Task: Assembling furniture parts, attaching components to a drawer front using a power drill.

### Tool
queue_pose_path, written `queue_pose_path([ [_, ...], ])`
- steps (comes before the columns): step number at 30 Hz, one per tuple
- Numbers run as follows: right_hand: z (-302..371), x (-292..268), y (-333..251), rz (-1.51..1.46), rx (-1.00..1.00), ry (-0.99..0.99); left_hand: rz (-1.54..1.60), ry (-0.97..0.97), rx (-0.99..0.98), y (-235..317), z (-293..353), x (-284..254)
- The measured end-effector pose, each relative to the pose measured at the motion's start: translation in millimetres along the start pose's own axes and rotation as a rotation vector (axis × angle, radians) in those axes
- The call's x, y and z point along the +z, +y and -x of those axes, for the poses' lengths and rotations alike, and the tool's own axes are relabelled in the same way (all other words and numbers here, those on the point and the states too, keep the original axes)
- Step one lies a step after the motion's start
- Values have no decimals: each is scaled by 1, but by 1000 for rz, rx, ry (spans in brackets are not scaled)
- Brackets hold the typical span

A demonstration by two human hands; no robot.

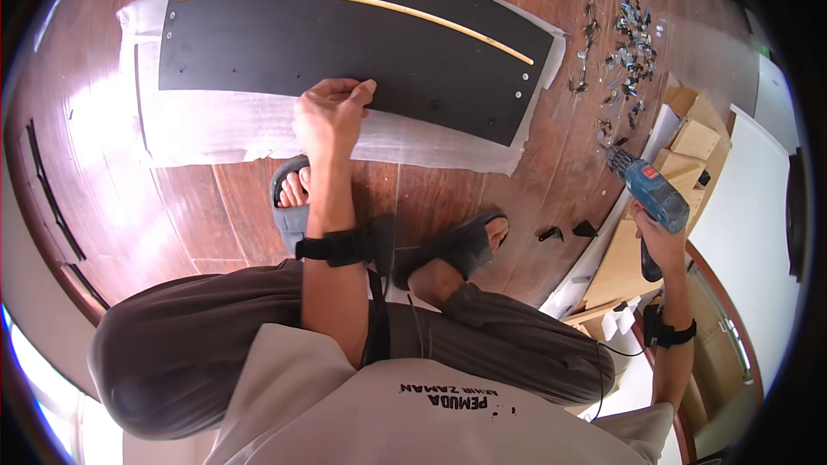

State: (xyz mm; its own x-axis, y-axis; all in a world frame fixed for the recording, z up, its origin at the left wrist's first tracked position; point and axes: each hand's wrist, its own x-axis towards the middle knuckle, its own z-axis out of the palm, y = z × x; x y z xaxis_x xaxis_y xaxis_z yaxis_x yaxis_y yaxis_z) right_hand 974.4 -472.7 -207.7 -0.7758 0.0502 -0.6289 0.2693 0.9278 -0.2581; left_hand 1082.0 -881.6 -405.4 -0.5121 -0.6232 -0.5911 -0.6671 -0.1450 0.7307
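Observation:
A dark grey panel (362, 47) lies flat on a white foam sheet (202, 133). Along its far side runs a thin, pale strip (370, 2). My left hand (332, 116) is at the panel's near edge, its thumb and fingers pinched together; whatever may be between them is too small to see. Small holes run along that edge, and pale round fittings sit near both ends. Out to the right, my right hand (662, 241) grips a blue cordless drill (652, 191) by its handle. The drill's chuck points up and left, apart from the panel.
Loose screws and small fittings (633, 47) are scattered on the wooden floor (431, 189) to the right of the panel. Two small black pieces (551, 233) lie nearer. Wooden boards and cardboard (620, 263) lean at the right. My sandalled feet stand between me and the foam sheet.

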Motion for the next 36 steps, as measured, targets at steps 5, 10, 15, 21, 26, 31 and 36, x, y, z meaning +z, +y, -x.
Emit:
queue_pose_path([
  [5,-31,15,63,100,-316,145,-172,-210,-138,31,-15,-12],
  [10,-60,47,84,349,-451,102,-778,-250,-59,48,-18,-16],
  [15,-77,84,92,442,-544,27,-1125,-352,220,58,-22,-13],
  [21,-93,97,109,355,-680,-37,-1064,-218,341,69,-2,6],
  [26,-99,104,118,329,-703,11,-1026,-269,171,69,-8,4],
  [31,-97,104,119,327,-671,-7,-800,-292,112,47,-15,-9],
  [36,-112,75,126,123,-688,-136,-949,-186,241,43,-17,-13],
])
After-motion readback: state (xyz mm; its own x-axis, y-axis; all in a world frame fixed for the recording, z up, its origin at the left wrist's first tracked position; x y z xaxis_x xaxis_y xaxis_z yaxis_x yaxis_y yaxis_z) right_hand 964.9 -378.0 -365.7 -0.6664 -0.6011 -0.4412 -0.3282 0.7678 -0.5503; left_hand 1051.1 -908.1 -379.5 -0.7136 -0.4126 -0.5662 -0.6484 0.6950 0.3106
